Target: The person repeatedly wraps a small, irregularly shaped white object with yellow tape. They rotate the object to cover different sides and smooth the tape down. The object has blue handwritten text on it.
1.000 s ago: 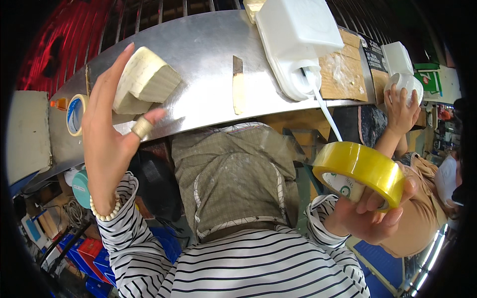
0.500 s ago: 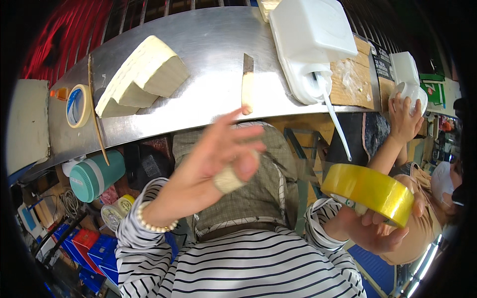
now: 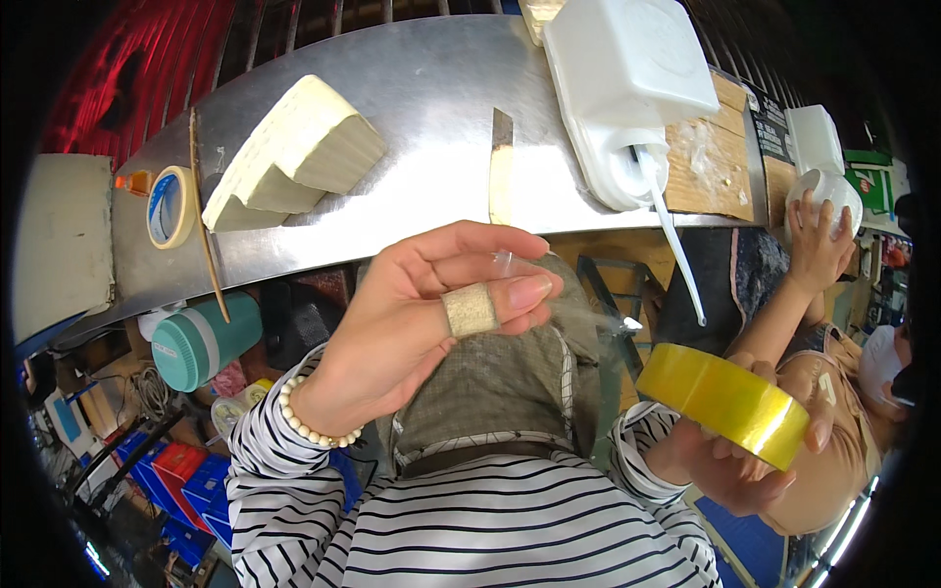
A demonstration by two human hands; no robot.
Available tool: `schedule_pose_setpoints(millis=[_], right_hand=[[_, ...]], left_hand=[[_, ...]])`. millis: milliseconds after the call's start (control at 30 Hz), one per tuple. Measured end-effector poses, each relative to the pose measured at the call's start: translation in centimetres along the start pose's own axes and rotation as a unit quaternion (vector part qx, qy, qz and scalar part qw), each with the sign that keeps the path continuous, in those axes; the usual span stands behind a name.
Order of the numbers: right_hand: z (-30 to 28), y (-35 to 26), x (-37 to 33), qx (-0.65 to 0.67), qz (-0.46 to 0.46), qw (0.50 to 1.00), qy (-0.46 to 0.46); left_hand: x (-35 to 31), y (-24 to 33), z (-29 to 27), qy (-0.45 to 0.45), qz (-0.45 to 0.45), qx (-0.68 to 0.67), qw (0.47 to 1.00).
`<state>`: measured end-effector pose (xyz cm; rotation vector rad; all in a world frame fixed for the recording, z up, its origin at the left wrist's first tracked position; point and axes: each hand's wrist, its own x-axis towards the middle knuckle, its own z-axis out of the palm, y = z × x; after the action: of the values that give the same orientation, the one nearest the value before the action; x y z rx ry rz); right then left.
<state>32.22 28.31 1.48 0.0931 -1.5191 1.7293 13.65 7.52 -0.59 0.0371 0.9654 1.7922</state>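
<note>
1. The roll of packing tape (image 3: 723, 402) is a broad ring of glossy, see-through yellow, held up in the air at the person's right, on the near side of the metal worktable (image 3: 431, 108)
2. Its outer band looks smooth and evenly wound, deeper yellow toward the upper left and washed with a bright glare toward the lower right; it tilts down to the right, and its core is mostly hidden
3. The right hand (image 3: 737, 488) has hold of the roll from below and from the right, its fingers curled and opened only as wide as the ring needs
4. A strip of tape (image 3: 591, 318), thin, nearly colourless and hard to make out, spans the space between the left hand (image 3: 412, 318) and the roll, with a small white glint near the roll
5. The left hand pinches the strip's end, a crinkled bit showing above the thumb; the thumb lies against the curled fingers, while the index finger reaches out a little apart
6. A beige wrap (image 3: 470, 310) rings the left thumb, and a pale beaded bracelet (image 3: 309, 426) circles that wrist
</note>
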Motion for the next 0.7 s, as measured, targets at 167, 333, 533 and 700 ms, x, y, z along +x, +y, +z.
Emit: schedule_pose_setpoints(millis=[167, 333, 533, 700], right_hand=[[0.4, 0.8, 1.2, -0.035, -0.025, 0.989, -0.14], [2.0, 2.1, 1.8, -0.034, -0.05, 0.943, -0.326], [6.5, 3.5, 0.1, -0.129, -0.108, 0.947, -0.273], [8.6, 4.2, 0.0, -0.173, -0.102, 0.949, -0.242]], left_hand=[[-1.5, 2.7, 0.5, 0.107, 0.114, 0.174, 0.972], [-3.7, 6.4, -0.2, 0.117, 0.119, 0.271, 0.948], [-6.6, 8.3, -1.3, 0.202, 0.186, 0.35, 0.896], [-8.5, 11.5, -4.0, 0.236, 0.299, 0.407, 0.83]])
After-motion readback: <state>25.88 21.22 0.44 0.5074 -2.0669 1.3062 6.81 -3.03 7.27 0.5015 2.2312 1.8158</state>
